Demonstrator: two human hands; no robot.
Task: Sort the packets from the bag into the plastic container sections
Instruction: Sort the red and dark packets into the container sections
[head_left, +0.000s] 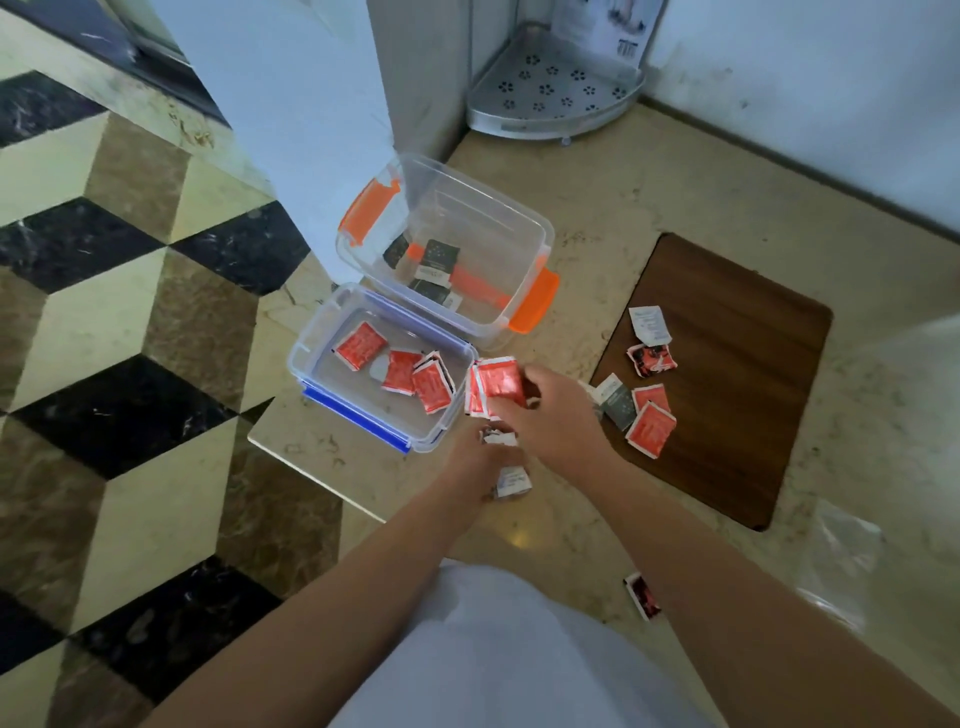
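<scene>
Right now the right hand (550, 410) is pinching a red packet (501, 383) in curled fingers, holding it just beside the blue-clipped container (332, 338), off that container's three o'clock rim. More red packets are showing behind the held one, though how many the hand is gripping I cannot tell. The left hand (483, 460) is sitting at about seven o'clock from the right one, its fingers curling around a few crumpled white-edged packets (511, 480).

Inside the blue-clipped container, several red packets (400, 371) are lying flat on the clear floor. At twelve o'clock from it, touching or nearly touching its rim, the orange-clipped container (519, 213) is holding three dark packets (439, 257).

Out at three o'clock from the hands, a wooden board (737, 415) is carrying a loose scatter: a white packet (647, 323), a dark-printed red one (652, 359), a grey packet (618, 401) and two more red ones (650, 427). One stray packet (643, 595) is lying on the stone counter (701, 182) at five o'clock, beside the right forearm. A clear plastic bag (841, 561) is lying crumpled at four o'clock, near the frame's edge.
</scene>
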